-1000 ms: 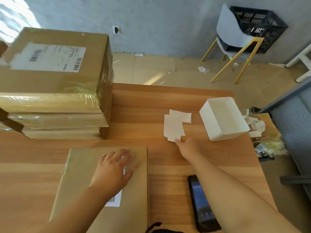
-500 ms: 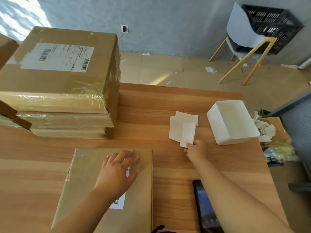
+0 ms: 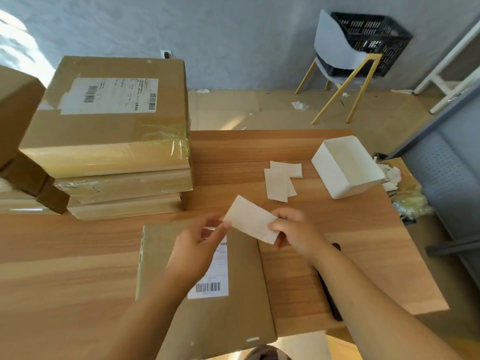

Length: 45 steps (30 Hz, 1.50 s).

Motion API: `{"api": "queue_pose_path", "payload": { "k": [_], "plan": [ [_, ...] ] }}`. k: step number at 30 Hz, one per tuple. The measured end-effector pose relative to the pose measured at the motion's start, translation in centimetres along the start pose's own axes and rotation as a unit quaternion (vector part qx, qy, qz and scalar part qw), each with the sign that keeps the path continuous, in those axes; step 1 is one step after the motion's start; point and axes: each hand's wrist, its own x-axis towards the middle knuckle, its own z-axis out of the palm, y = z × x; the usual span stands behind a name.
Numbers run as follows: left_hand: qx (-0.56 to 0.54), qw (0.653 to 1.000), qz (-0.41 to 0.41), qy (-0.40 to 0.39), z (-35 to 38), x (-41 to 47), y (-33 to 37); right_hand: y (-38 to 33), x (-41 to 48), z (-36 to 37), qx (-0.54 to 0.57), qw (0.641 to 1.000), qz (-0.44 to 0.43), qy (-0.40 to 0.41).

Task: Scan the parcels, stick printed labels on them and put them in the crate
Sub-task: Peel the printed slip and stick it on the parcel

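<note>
Pinch grips from both sides carry one printed label (image 3: 249, 220) at the middle of the frame. The right hand (image 3: 298, 231) holds its lower right end between thumb and fingers, and the left hand (image 3: 197, 245) closes thumb and fingertip on the opposite corner. Held taut and clear of everything, the label is probably being readied for its backing to be picked away there, though no split between layers shows.

Directly beneath the hands the parcel (image 3: 207, 320) lies flat on the surface (image 3: 65, 255) at lower centre. Its barcoded sticker (image 3: 211, 276) faces up, so the label need only come down onto bare cardboard beside it. A dark handset (image 3: 332, 302), likely the scanner, lies just right of the parcel, half hidden under the right forearm.

Spare labels (image 3: 281, 180) lie loose right of centre, near a white tray (image 3: 345, 193), within easy reach of the right hand. A stack of parcels (image 3: 117, 131) waits at the upper left. The crate (image 3: 376, 35) sits on a chair (image 3: 335, 48) at the upper right, well away from the surface.
</note>
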Motion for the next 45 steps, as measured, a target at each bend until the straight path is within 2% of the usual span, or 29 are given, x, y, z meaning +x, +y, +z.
{"api": "queue_pose_path", "payload": {
  "k": [5, 12, 20, 24, 29, 31, 34, 37, 40, 45],
  "plan": [
    [-0.092, 0.996, -0.003, -0.006, -2.5, -1.4, -0.1, -0.1, -2.5, 3.3, -0.019, 0.999, -0.016, -0.022],
    [-0.216, 0.975, -0.045, -0.034, -4.2, -3.3, -2.0, 0.9, -4.2, 6.4, 0.091, 0.983, -0.075, 0.138],
    [-0.253, 0.963, -0.039, -0.081, -4.8, -4.6, -2.6, 2.2, -5.1, 7.3, 0.079, 0.971, -0.099, 0.201],
    [-0.243, 0.965, -0.033, -0.091, -4.9, -4.6, -2.7, 2.2, -5.5, 7.2, 0.080, 0.972, -0.116, 0.190],
    [-0.184, 0.980, -0.013, -0.072, -5.1, -4.7, -2.4, 2.0, -5.9, 7.2, 0.048, 0.984, -0.117, 0.124],
    [-0.169, 0.984, -0.016, -0.049, -5.0, -4.8, -2.3, 1.8, -6.1, 7.3, 0.046, 0.980, -0.120, 0.153],
    [-0.224, 0.974, -0.043, -0.015, -5.0, -5.0, -2.0, 1.7, -6.6, 7.7, 0.044, 0.965, -0.144, 0.217],
    [-0.265, 0.962, -0.060, -0.007, -4.8, -5.3, -1.8, 1.8, -7.3, 9.1, 0.006, 0.978, -0.137, 0.159],
    [-0.273, 0.960, -0.059, -0.030, -4.4, -5.9, -1.4, 1.9, -7.2, 10.5, 0.054, 0.981, -0.153, 0.105],
    [-0.245, 0.966, -0.057, -0.065, -4.5, -6.4, -1.5, 1.5, -7.0, 10.4, 0.110, 0.973, -0.163, 0.119]
  ]
}}
